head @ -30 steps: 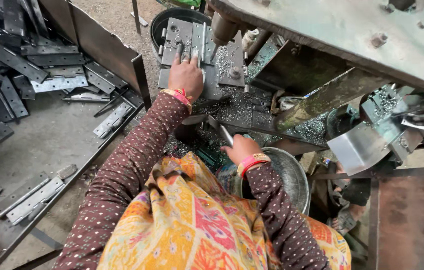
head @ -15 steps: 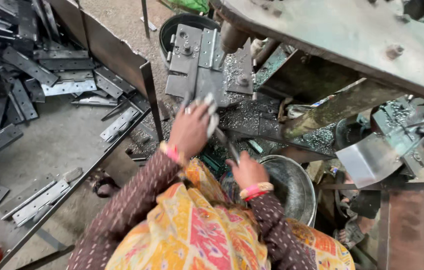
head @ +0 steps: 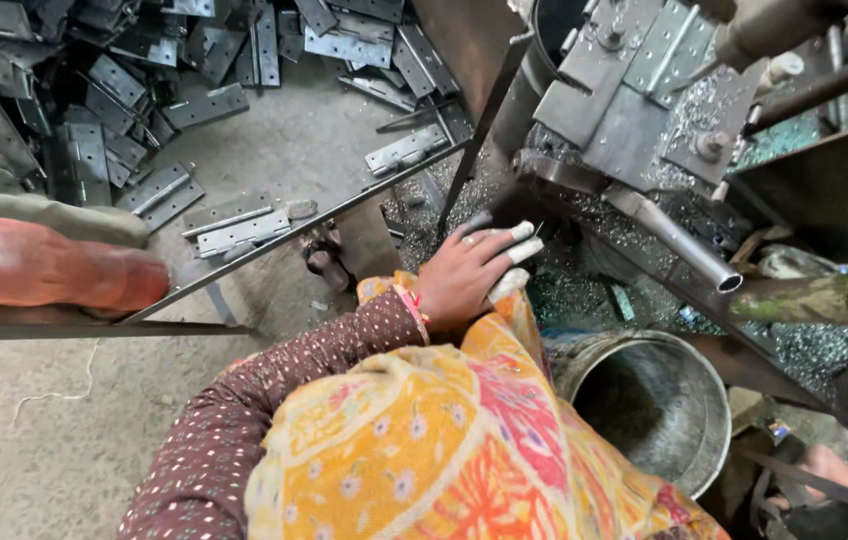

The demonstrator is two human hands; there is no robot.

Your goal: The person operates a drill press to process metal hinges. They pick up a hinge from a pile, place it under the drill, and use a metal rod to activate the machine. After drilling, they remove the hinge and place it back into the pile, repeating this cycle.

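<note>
Fingers (head: 514, 250) of the person's left hand (head: 466, 272) stretch forward, wrapped at the tips in pale tape, curled loosely over something dark at the edge of the workbench; whether they grasp anything cannot be told. Only this hand shows; the other is out of sight. Nearest, below the hand, spreads a yellow flowered cloth (head: 444, 440) over a dotted brown sleeve (head: 274, 400). To the hand's right sits a round metal bucket (head: 689, 400). Just beyond the fingertips, metal shavings (head: 594, 225) cover the bench, and a steel pipe (head: 679, 240) slants past. Farther up stands a grey machine plate (head: 614, 95). Far to the hand's left, flat metal hinges (head: 159, 190) lie scattered across the concrete floor (head: 44, 440).
</note>
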